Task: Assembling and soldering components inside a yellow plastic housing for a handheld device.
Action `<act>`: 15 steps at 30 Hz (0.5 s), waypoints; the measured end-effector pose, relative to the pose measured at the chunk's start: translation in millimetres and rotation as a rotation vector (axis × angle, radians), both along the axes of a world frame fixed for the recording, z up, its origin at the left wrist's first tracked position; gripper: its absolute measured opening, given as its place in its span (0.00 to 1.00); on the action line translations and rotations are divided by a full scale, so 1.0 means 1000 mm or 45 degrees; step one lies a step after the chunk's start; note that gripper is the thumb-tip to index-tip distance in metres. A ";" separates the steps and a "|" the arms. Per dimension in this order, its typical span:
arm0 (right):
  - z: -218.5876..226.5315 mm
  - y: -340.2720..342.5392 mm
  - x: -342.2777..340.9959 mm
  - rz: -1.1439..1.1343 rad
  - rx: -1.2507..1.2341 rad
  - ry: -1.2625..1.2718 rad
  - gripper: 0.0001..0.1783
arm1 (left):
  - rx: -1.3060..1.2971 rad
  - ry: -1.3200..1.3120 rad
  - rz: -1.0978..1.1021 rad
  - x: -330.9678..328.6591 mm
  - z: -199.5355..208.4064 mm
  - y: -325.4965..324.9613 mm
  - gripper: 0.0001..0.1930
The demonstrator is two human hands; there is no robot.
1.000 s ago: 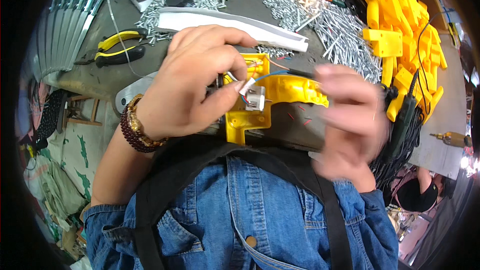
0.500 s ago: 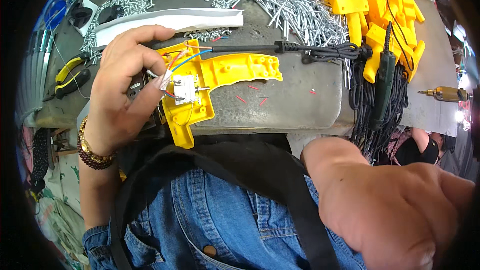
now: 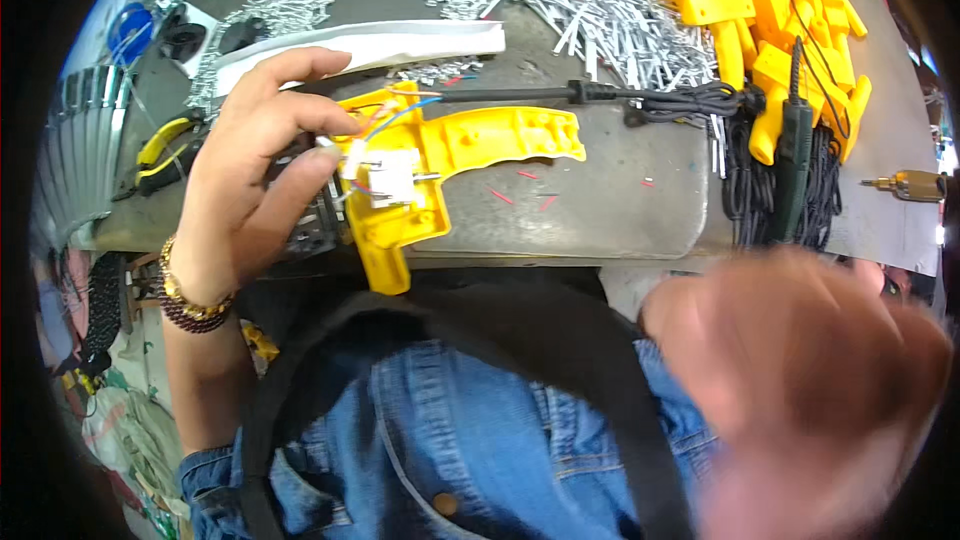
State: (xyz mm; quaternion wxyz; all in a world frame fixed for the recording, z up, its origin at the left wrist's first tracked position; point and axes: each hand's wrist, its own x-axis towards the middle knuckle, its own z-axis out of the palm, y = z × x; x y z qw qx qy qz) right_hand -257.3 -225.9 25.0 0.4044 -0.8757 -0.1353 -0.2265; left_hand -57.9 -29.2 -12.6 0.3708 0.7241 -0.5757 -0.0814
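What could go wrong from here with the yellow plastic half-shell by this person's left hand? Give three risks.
The lower end of the yellow plastic half-shell appears to overhang the near edge of the grey bench; a knock from the left hand might tip it.
The long black cable, if snagged, could tug the thin blue wire loose.
Small red scraps lie beside the half-shell; one could stray inside.
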 end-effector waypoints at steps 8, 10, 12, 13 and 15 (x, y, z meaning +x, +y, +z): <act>-0.044 0.011 0.021 -0.298 -0.545 0.091 0.23 | -0.077 -0.461 -0.199 0.004 0.017 -0.012 0.09; -0.045 0.015 0.026 -0.314 -0.530 0.102 0.21 | -0.051 -0.455 -0.206 0.003 0.017 -0.012 0.09; -0.047 0.018 0.028 -0.336 -0.516 0.122 0.19 | 0.023 -0.486 -0.183 0.000 0.018 -0.011 0.09; -0.048 0.019 0.030 -0.332 -0.495 0.132 0.17 | 0.074 -0.506 -0.143 -0.001 0.019 -0.011 0.09; -0.048 0.020 0.032 -0.334 -0.459 0.139 0.15 | 0.135 -0.446 -0.168 0.000 0.024 -0.011 0.09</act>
